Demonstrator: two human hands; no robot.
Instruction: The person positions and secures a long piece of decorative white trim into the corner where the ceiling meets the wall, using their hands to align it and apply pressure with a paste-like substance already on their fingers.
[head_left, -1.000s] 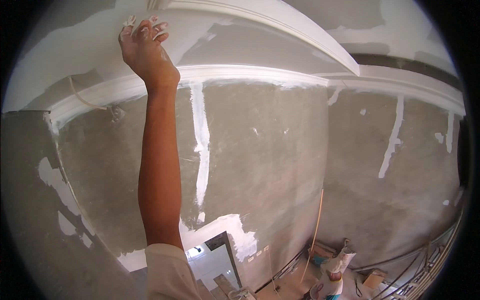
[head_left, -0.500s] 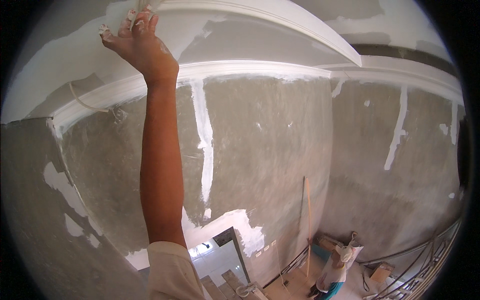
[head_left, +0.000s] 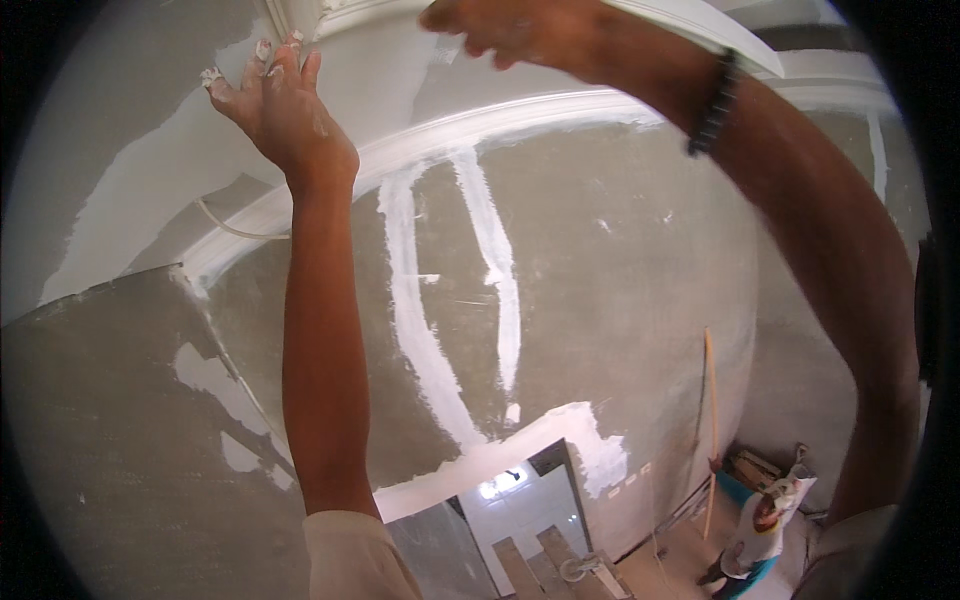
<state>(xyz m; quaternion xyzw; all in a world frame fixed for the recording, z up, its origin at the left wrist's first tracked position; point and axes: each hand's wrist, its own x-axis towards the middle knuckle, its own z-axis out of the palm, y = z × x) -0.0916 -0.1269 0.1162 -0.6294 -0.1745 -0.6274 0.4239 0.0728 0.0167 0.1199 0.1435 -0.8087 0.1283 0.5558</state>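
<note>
Rising overhead, the right hand [head_left: 520,32], its grip unclear, is joining the left hand [head_left: 275,110], spread and seemingly empty, for two-handed work near ceiling molding [head_left: 370,13].

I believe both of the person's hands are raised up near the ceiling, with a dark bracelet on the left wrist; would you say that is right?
Not quite: the dark bracelet is on the right wrist, as the head view shows. The left hand and right hand are indeed both raised up near the ceiling.
</note>
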